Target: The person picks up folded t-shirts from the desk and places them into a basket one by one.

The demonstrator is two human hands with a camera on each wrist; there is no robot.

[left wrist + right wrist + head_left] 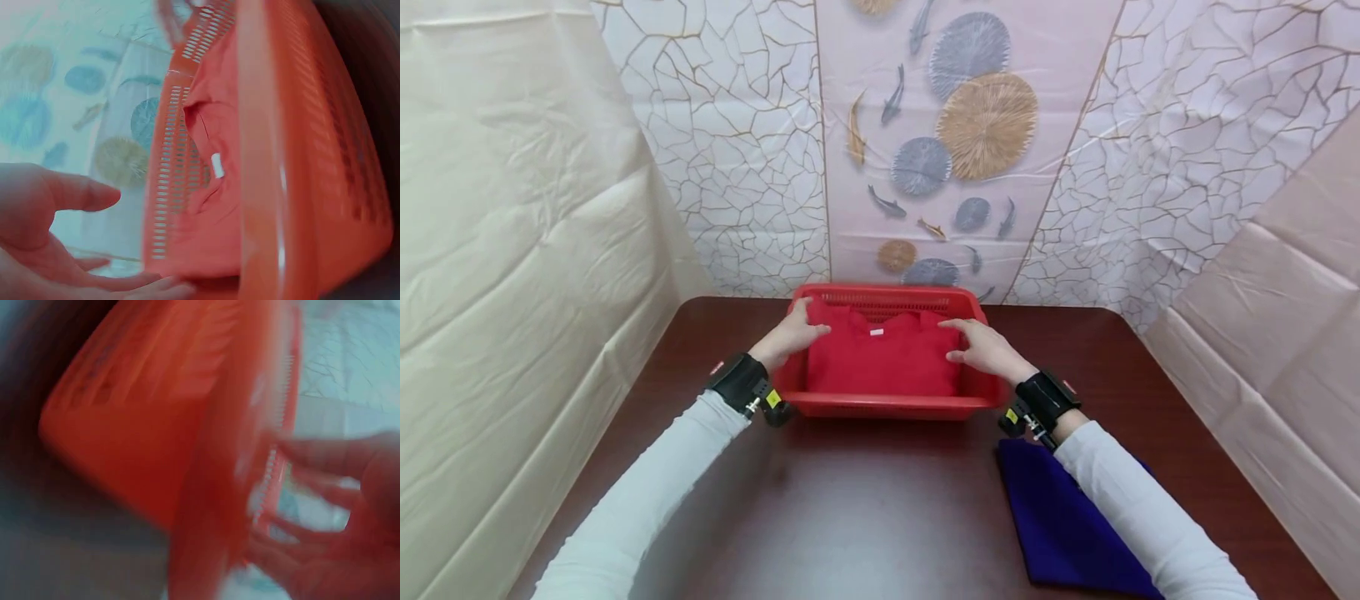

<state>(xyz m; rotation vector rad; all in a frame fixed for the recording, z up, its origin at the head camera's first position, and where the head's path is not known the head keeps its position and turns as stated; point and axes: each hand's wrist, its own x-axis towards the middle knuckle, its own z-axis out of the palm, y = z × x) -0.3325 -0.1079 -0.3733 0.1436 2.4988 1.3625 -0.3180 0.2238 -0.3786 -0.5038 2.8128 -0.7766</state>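
A red plastic basket with slotted sides stands at the table's far side. Inside it lies a folded red shirt, its collar toward the back and a small white label at the neck. My left hand is over the basket's left rim, thumb and fingers spread apart. On the other side, my right hand reaches over the right rim with its fingers loosely extended above the shirt. Nothing shows between the fingers of either hand; the right wrist view is blurred.
A folded dark blue cloth lies on the brown table at the near right, partly under my right forearm. A patterned backdrop rises right behind the basket. Pale cloth sheets hang along the left and right sides.
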